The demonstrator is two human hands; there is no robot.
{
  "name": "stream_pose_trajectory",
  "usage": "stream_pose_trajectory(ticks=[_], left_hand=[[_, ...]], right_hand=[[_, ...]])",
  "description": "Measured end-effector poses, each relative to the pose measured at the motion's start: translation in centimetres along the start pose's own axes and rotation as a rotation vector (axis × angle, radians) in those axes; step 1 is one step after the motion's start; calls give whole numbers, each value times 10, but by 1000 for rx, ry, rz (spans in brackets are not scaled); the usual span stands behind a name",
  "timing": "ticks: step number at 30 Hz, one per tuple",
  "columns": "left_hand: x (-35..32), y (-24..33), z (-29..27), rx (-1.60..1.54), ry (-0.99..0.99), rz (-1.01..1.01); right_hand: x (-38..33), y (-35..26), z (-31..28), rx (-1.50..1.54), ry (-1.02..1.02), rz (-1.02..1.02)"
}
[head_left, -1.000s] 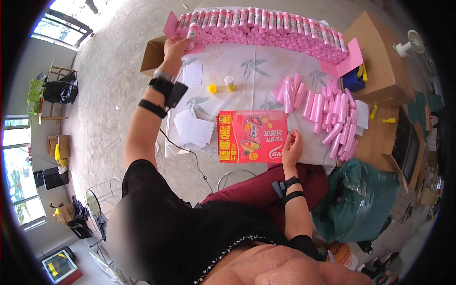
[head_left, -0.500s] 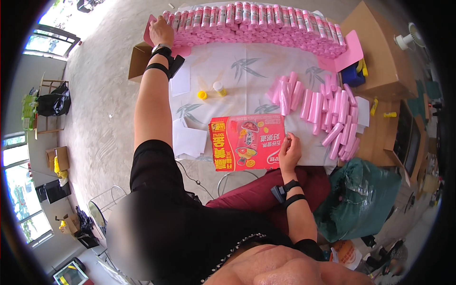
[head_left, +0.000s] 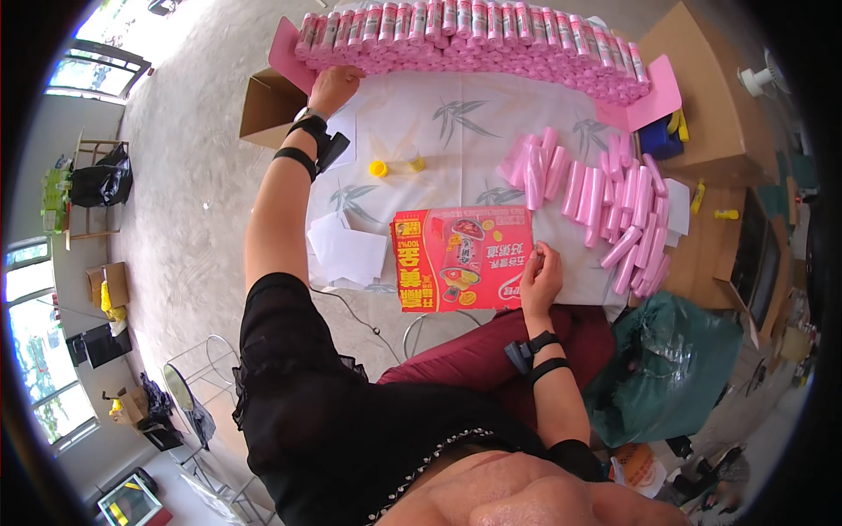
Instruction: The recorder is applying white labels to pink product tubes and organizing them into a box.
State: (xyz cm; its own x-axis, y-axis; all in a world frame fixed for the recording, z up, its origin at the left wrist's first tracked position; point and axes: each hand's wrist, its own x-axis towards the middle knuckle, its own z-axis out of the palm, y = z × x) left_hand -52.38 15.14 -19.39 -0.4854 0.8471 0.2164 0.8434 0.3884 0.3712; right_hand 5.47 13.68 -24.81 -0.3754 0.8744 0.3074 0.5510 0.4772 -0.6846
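Observation:
My left hand [head_left: 337, 88] is at the front of the stack of pink tubes [head_left: 460, 60], close to its left end. Its fingers are bent together, and whether they hold anything is hidden. My right hand [head_left: 542, 279] rests palm up at the right edge of a flat red printed cardboard piece [head_left: 465, 260]. The right fingers are curled in, with nothing visible in them. Along the stack's top stands a row of tubes with printed bands. A yellow round piece [head_left: 378, 168] and a small yellow-and-clear container [head_left: 415, 163] are on the patterned tablecloth [head_left: 438, 188].
Loose pink rolls [head_left: 625, 203] lie in a heap on the right. White paper sheets [head_left: 346, 252] are at the left edge. Pink end boards [head_left: 656, 93] flank the stack. Cardboard boxes [head_left: 715, 96] stand beside the table, and a green plastic-wrapped bundle [head_left: 671, 368] sits near my right arm.
My left hand has moved from the upper left end of the stack down and right to its front. The right hand stays by the red cardboard. The view has shifted slightly.

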Motion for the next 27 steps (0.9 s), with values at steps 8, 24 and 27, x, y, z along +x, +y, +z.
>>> stream_pose_trajectory(ticks=[8,24,27], left_hand=[[27,-9,8,1,-102,-47],[15,-33,60,-15,135,4],[17,-29,66,-10,128,-43]], right_hand=[[-3,3,-1,-19,-20,22],[-1,-2,1,-18,-11,19],[0,0,-1,-40,-6,-1]])
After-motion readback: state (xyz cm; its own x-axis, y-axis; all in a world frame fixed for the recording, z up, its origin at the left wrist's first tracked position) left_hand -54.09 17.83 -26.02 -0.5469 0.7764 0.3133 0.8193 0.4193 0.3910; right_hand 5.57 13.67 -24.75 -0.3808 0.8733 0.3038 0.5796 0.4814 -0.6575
